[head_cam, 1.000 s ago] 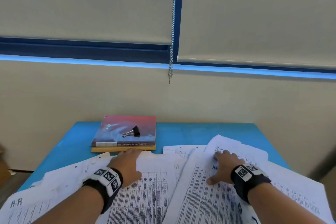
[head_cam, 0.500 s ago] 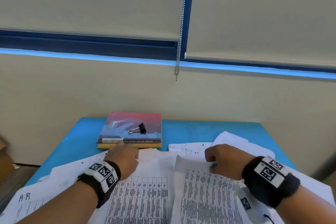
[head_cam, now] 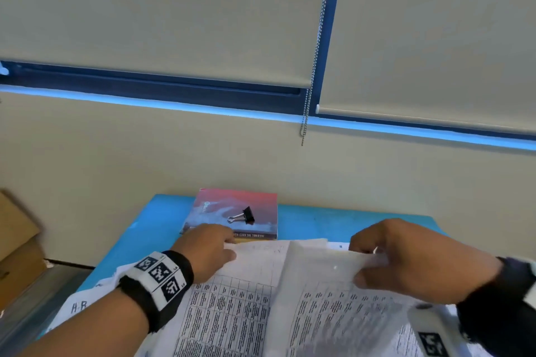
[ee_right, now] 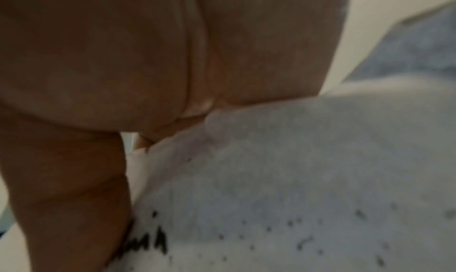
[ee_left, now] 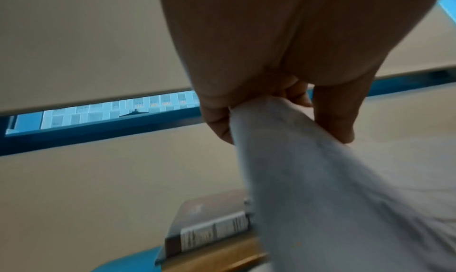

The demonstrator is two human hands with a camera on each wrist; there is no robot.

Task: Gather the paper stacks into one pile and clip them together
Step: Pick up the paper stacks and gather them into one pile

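Printed paper stacks [head_cam: 232, 307] lie spread over the near half of the blue table [head_cam: 156, 226]. My left hand [head_cam: 229, 246] pinches the far edge of the left papers [ee_left: 320, 178] between thumb and fingers, just in front of the book. My right hand [head_cam: 359, 264] grips the top edge of the right stack [head_cam: 324, 284] and holds it lifted; in the right wrist view those papers [ee_right: 296, 178] fill the blurred picture. A black binder clip [head_cam: 243, 215] with silver handles lies on the book, beyond both hands.
A red and grey book [head_cam: 232, 209] on a thicker yellow-edged one [ee_left: 217, 254] lies at the table's far edge by the beige wall. A bead chain [head_cam: 313, 66] hangs from the blinds. Cardboard boxes [head_cam: 14, 240] stand at the left.
My right hand went from lying flat on the right stack to gripping its top edge and lifting it toward the left. My left hand curled onto the left papers' far edge.
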